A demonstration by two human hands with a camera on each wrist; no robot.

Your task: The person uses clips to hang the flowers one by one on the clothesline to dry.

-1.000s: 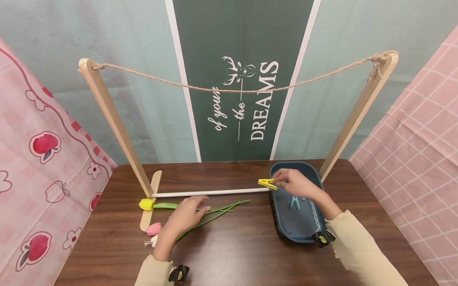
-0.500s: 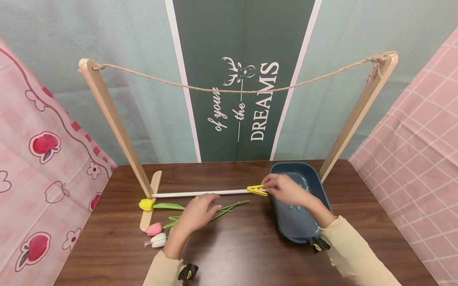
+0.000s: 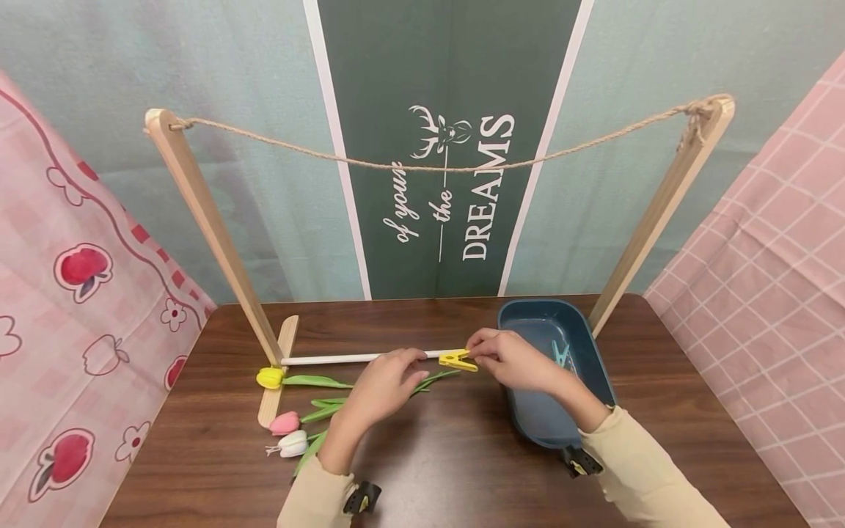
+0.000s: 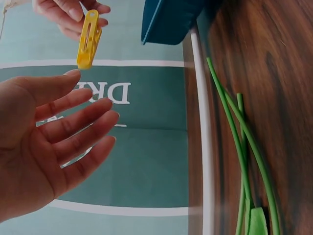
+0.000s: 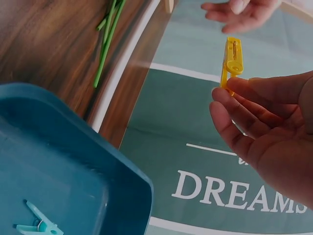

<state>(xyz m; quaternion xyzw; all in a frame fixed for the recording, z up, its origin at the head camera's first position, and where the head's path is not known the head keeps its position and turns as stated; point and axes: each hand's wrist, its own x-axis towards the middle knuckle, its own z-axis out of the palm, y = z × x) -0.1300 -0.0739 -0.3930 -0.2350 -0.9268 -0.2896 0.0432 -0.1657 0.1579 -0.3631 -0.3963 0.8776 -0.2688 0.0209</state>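
A yellow clothespin (image 3: 457,360) is pinched between thumb and fingers of my right hand (image 3: 508,359), held in the air left of the blue basin. My left hand (image 3: 386,385) hovers above the tulip stems (image 4: 244,152), its fingers spread and holding nothing; in the left wrist view its fingertips are close to the clothespin. Yellow (image 3: 269,378), pink and white artificial tulips lie on the table, the pink tulip (image 3: 284,423) and the white tulip (image 3: 292,444) nearer me. Part of their stems is hidden by my left arm. A light-blue clothespin (image 5: 40,223) lies inside the basin.
The blue basin (image 3: 597,367) stands at the table's right. A twine rope (image 3: 445,169) sags between two wooden posts, the left post (image 3: 214,227) and right post (image 3: 660,213). A white rod (image 3: 330,359) runs low between them, with curtains behind.
My right hand has carried the yellow clothespin left, out from over the basin. My left hand has moved right towards it, uncovering more of the tulips' leaves.
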